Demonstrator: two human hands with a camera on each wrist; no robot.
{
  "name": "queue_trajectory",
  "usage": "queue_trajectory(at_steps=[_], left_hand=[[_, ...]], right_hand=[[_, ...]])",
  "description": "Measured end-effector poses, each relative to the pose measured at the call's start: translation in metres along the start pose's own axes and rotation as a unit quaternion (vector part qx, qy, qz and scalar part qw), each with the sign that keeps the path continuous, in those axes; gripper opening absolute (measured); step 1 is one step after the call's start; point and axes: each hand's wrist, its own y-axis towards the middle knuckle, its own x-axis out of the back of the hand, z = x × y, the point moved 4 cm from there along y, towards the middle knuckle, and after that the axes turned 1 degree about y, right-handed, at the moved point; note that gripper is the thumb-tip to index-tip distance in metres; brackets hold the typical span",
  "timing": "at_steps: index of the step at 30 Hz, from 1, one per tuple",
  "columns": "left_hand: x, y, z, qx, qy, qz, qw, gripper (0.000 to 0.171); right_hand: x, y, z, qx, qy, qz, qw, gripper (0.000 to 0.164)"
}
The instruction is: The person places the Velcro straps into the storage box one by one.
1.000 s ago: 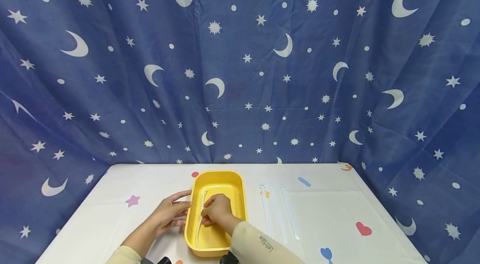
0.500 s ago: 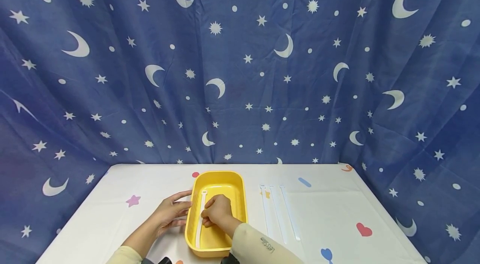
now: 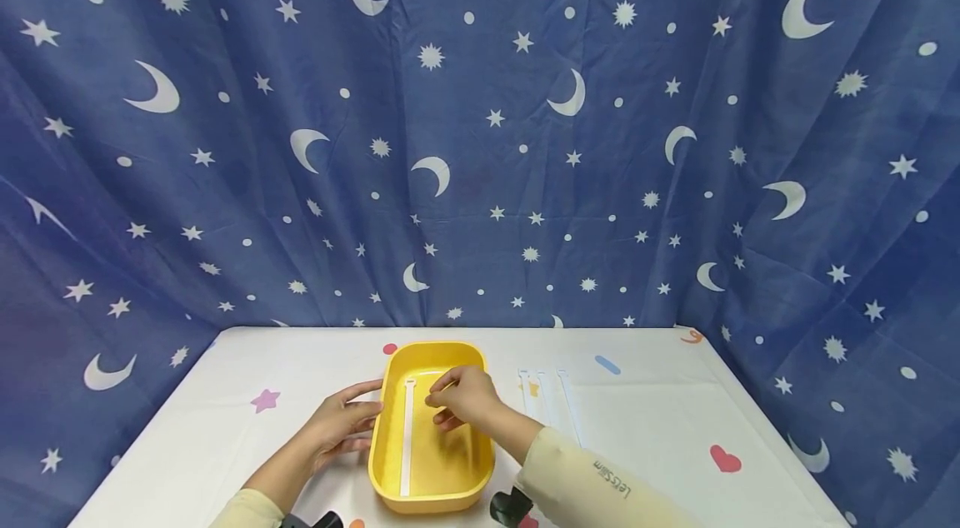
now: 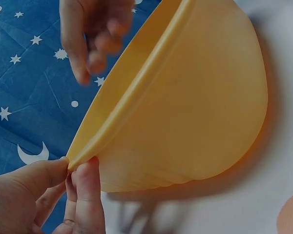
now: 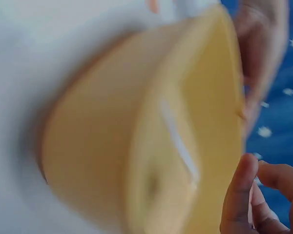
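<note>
A white cable tie (image 3: 407,440), long and flat with a wider head at its far end, lies lengthwise along the left side inside a yellow tray (image 3: 431,504). My left hand (image 3: 337,426) pinches the tray's left rim between thumb and fingers, plain in the left wrist view. Above the tray floor, right of the cable tie, hovers my right hand (image 3: 467,396). Its fingers are loosely bent with nothing between them; in the right wrist view the thumb (image 5: 241,190) and index finger come close together. That view is blurred over the tray.
Three more white cable ties (image 3: 568,403) lie side by side on the white tabletop, right of the tray, partly covered by my right forearm. The cloth carries printed shapes such as a red heart (image 3: 725,459). A blue star-and-moon curtain (image 3: 480,178) hangs behind the table.
My right hand lets go of the cable tie in the tray and moves up and to the right. The cable tie now lies straight and flat. The left hand stays at the rim.
</note>
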Motion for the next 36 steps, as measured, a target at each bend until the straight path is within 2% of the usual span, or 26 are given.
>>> queue_trajectory(at_steps=[4,7,15,19,27,36], left_hand=[[0.0,0.001,-0.001,0.002,0.0,-0.005,1.0,0.051],[-0.001,0.001,-0.002,-0.002,0.0,-0.001,1.0,0.052],[-0.005,0.003,-0.002,-0.003,-0.003,0.008,1.0,0.052],[-0.004,0.002,-0.002,-0.005,0.0,0.0,1.0,0.051],[0.001,0.0,0.001,0.004,0.013,-0.022,0.9997,0.05],[0.001,0.002,0.002,0.009,0.012,-0.021,0.9997,0.051]], right_hand=[[0.036,0.0,0.011,-0.003,-0.011,-0.004,1.0,0.013],[0.064,0.001,0.011,-0.008,-0.025,-0.026,0.999,0.015],[0.138,-0.005,-0.004,-0.023,-0.05,-0.102,0.993,0.017],[0.166,-0.01,-0.014,-0.033,-0.071,-0.129,0.989,0.019],[0.191,-0.017,-0.043,-0.045,-0.089,-0.158,0.982,0.022],[0.195,-0.018,-0.078,-0.039,-0.139,-0.185,0.972,0.021]])
